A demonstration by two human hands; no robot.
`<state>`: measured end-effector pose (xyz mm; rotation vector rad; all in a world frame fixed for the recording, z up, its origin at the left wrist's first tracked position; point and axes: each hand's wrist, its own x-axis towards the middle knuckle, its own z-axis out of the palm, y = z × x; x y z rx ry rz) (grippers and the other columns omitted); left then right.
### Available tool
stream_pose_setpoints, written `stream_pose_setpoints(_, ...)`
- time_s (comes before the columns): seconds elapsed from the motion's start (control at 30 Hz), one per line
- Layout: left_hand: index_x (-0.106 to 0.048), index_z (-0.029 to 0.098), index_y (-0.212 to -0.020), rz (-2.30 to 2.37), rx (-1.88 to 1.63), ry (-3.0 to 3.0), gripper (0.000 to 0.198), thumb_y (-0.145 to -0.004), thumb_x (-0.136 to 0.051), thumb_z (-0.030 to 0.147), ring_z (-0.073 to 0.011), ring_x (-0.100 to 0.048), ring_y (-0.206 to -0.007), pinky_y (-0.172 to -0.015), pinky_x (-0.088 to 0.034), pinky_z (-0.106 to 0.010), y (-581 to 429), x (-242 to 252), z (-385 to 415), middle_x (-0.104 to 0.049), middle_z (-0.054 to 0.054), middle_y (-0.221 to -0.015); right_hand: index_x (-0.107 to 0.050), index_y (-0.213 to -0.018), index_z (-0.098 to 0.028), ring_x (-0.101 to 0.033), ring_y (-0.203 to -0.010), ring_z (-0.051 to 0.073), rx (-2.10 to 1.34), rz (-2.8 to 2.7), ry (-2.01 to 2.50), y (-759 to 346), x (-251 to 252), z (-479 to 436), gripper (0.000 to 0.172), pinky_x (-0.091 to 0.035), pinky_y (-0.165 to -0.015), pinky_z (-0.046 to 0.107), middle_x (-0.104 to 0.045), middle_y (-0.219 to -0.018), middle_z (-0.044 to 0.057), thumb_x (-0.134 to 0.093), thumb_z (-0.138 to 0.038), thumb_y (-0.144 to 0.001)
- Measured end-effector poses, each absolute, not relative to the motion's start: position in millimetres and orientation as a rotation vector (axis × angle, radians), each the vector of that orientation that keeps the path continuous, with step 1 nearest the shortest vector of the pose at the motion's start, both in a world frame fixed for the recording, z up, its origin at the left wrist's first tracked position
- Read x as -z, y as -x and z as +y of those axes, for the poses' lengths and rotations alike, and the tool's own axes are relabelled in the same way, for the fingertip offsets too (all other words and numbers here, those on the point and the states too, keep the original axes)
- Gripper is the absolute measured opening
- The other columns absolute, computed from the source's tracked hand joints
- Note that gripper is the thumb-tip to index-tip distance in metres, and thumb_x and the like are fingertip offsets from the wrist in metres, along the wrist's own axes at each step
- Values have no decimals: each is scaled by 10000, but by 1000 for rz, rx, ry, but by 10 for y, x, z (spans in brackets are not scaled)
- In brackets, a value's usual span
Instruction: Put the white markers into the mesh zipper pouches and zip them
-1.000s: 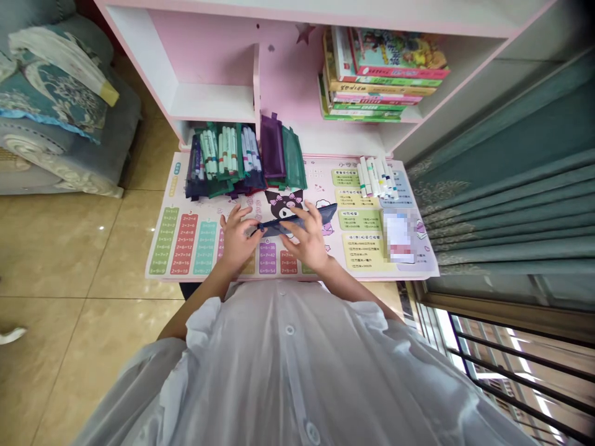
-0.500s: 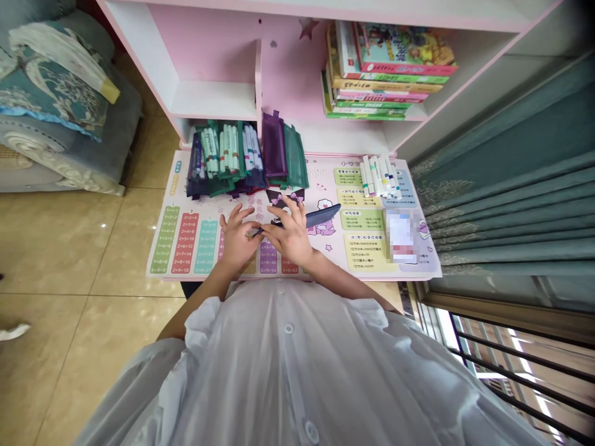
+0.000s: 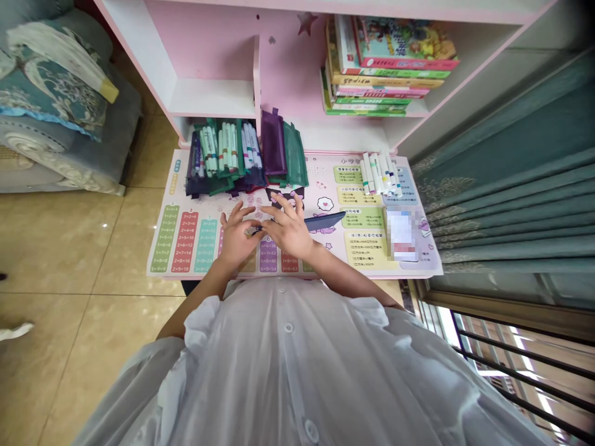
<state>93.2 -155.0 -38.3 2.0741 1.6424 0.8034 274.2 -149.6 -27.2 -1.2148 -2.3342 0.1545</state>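
Observation:
A dark blue mesh pouch (image 3: 325,222) is held just above the desk mat, its far end pointing right. My left hand (image 3: 239,234) pinches its left end between thumb and index finger, the other fingers spread. Right beside it, my right hand (image 3: 289,228) also pinches the pouch near that end, with its remaining fingers fanned out. The fingertips of both hands almost meet, and the stretch of pouch beneath my right hand is hidden. Behind my hands lie filled pouches of markers (image 3: 227,148), a purple pouch (image 3: 274,142) and a green pouch (image 3: 295,155).
Loose white markers (image 3: 380,173) lie at the desk's back right, with a phone (image 3: 401,234) in front of them. A stack of books (image 3: 385,74) sits on the pink shelf. The printed desk mat (image 3: 186,248) covers the desktop. A curtain (image 3: 506,167) hangs at the right.
The pouch's right end has swung slightly down and to the right. My right hand has shifted a little, its fingers tilting left; my left hand stays nearly in place.

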Motion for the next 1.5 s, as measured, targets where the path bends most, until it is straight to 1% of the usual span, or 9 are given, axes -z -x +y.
stream_pose_setpoints(0.13,-744,261,-767,1646,-792,-2087,60,-799,-738,311,-361,-432,-1458,-1203,-192,-722,-928,387,-1550,-678,-52,-1336,-746,-867,-255,-406,-1476,341,-162,-2349,1207,-2748,232,-1466,235,-64,-1240,683,-697,-1329,45,-536,-274,-970)
stream_pose_setpoints(0.27,-740,259,-751,1643,-787,-2103,51,-794,-715,274,-346,-432,-1459,-1209,-193,-704,-925,373,-1545,-681,-43,-1336,-757,-840,-232,-375,-1483,382,-219,-2282,1358,-2660,147,-1518,152,-110,-1211,709,-675,-1358,79,-613,-233,-888)
stream_pose_setpoints(0.37,-735,256,-735,1632,-790,-2099,59,-787,-707,249,-347,-429,-1461,-1203,-197,-707,-928,359,-1545,-686,-44,-1328,-757,-809,-225,-361,-1487,391,-280,-2219,1428,-2593,85,-1559,170,-137,-1196,712,-664,-1371,90,-608,-237,-889)
stream_pose_setpoints(0.47,-736,260,-733,1631,-804,-2090,56,-785,-717,254,-357,-427,-1460,-1194,-195,-722,-930,357,-1554,-687,-50,-1318,-745,-762,-231,-349,-1498,381,-322,-2142,1488,-2563,62,-1572,173,-144,-1200,693,-665,-1366,82,-614,-201,-870)
stream_pose_setpoints(0.6,-736,263,-733,1621,-802,-2090,58,-790,-730,260,-360,-418,-1467,-1194,-194,-720,-925,368,-1576,-683,-53,-1320,-721,-721,-224,-329,-1509,387,-430,-2077,1541,-2576,70,-1559,125,-210,-1174,694,-649,-1383,84,-661,-206,-829)
stream_pose_setpoints(0.77,-735,259,-729,1634,-796,-2088,98,-803,-764,316,-368,-414,-1468,-1195,-181,-727,-919,369,-1589,-685,-57,-1313,-689,-678,-217,-319,-1515,397,-561,-2012,1549,-2647,77,-1536,143,-277,-1137,708,-634,-1403,88,-669,-219,-819)
stream_pose_setpoints(1.03,-730,254,-726,1614,-802,-2101,113,-799,-788,319,-374,-414,-1468,-1201,-170,-736,-937,365,-1599,-681,-57,-1308,-644,-661,-210,-281,-1542,383,-619,-1958,1611,-2701,55,-1572,164,-208,-1165,726,-614,-1435,79,-651,-195,-824)
stream_pose_setpoints(1.33,-727,257,-728,1598,-813,-2088,117,-793,-798,323,-369,-414,-1468,-1197,-185,-730,-947,362,-1602,-681,-57,-1308,-623,-659,-216,-275,-1547,378,-617,-1930,1600,-2719,72,-1593,164,-200,-1176,716,-610,-1439,78,-639,-206,-821)
stream_pose_setpoints(1.5,-714,253,-706,1616,-814,-2085,158,-799,-795,352,-374,-406,-1473,-1197,-192,-727,-936,371,-1600,-676,-54,-1312,-626,-662,-219,-276,-1547,378,-597,-1909,1609,-2743,89,-1588,161,-173,-1181,727,-601,-1450,72,-621,-209,-822)
